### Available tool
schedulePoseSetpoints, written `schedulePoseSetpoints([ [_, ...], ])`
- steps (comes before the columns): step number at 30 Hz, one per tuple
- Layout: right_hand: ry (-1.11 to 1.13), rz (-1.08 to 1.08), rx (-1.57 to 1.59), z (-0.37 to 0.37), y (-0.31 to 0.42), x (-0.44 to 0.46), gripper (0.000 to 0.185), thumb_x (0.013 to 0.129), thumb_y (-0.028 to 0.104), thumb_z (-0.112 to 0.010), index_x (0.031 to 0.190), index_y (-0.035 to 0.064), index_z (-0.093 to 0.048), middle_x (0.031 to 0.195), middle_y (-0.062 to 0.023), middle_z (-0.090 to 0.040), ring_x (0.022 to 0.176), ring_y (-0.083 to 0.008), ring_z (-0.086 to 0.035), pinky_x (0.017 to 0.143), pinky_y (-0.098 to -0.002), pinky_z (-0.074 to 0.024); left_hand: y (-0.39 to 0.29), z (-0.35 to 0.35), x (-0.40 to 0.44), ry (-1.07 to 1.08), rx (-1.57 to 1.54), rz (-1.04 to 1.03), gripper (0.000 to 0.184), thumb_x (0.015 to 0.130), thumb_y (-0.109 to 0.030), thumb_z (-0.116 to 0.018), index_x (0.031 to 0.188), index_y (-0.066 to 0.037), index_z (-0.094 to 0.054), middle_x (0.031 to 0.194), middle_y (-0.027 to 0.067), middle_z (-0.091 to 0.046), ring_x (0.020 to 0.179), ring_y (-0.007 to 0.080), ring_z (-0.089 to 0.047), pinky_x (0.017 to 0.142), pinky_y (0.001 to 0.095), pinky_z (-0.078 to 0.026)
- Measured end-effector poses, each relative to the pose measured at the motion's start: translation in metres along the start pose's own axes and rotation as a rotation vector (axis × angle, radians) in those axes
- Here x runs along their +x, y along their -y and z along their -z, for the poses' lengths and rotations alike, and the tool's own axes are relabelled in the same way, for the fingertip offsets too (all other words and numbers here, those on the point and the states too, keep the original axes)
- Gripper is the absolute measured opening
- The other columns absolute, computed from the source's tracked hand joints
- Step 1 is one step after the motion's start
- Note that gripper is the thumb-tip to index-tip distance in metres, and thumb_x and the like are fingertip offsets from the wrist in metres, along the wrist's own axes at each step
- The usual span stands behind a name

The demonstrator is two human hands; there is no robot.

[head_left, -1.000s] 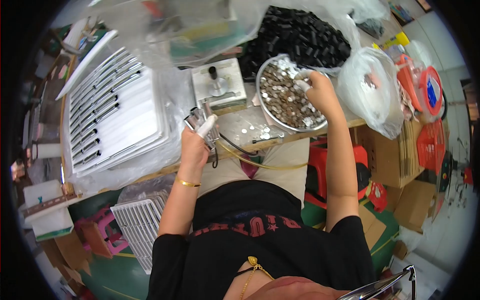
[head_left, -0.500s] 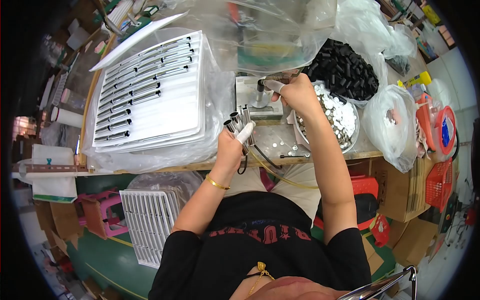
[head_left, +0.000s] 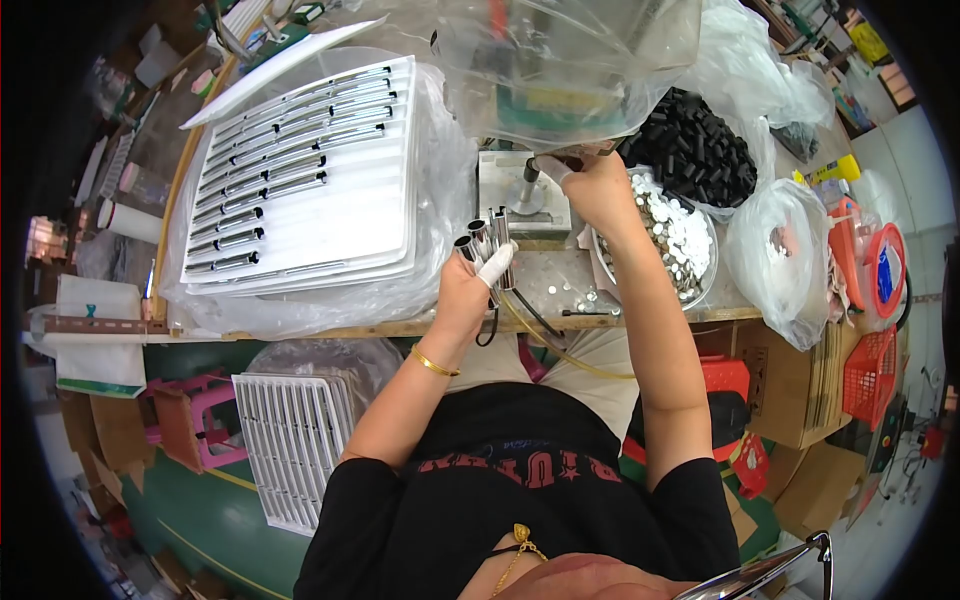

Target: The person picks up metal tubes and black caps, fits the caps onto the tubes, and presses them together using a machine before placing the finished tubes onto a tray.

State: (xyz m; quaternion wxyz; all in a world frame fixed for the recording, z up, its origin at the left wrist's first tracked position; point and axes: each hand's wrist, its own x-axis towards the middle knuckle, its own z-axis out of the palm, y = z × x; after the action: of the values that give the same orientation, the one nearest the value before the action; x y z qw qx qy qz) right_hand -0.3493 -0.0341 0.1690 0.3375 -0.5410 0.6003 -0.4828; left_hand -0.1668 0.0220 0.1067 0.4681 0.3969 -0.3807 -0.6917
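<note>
My left hand (head_left: 468,290) is wrapped round several shiny chrome tubes (head_left: 490,240), their open ends pointing up and away from me. A pale covering is on its thumb. Over a small metal fixture (head_left: 555,200) on the bench, my right hand (head_left: 598,190) is closed, with a covered fingertip beside a black-topped upright post (head_left: 531,172). Its other fingers are partly hidden, and I cannot make out what they hold. Just right of that wrist stands a bowl of small round silver and white discs (head_left: 680,235).
Black cylindrical pieces (head_left: 690,145) fill a bag behind the bowl. At left, a stack of white trays (head_left: 350,215) bears rows of chrome tubes. Clear plastic sheeting (head_left: 570,80) hangs over the fixture. A plastic bag (head_left: 775,250) and a red basket (head_left: 872,370) are at right.
The view has shifted slightly. My right hand stays at the fixture, and more of the post's metal shaft shows below its black top. My left hand keeps hold of the tubes.
</note>
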Motion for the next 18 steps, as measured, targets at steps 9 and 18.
schedulePoseSetpoints([
  [9,-0.116,0.016,0.060,-0.004,-0.009,-0.001,0.021,0.079,0.011,-0.069,0.098,0.0014,-0.069,0.085,-0.0116,-0.069,0.074,-0.0138,-0.061,0.068,-0.0276,-0.0459,-0.002,-0.004,0.003,0.035,-0.024,0.089,0.019,0.085,-0.013,-0.067,0.102,-0.005,-0.062,0.088,0.0015,-0.065,0.074,0.0101,-0.061,0.064,0.0248,-0.049],
  [18,-0.138,-0.041,0.008,-0.003,-0.016,-0.016,0.022,0.080,0.014,-0.072,0.098,0.0016,-0.070,0.085,-0.0088,-0.068,0.072,-0.0123,-0.060,0.067,-0.0247,-0.0464,-0.005,-0.003,0.002,0.034,-0.129,0.141,0.021,0.086,-0.013,-0.067,0.104,-0.005,-0.061,0.090,0.0026,-0.066,0.073,0.0110,-0.062,0.062,0.0242,-0.050],
])
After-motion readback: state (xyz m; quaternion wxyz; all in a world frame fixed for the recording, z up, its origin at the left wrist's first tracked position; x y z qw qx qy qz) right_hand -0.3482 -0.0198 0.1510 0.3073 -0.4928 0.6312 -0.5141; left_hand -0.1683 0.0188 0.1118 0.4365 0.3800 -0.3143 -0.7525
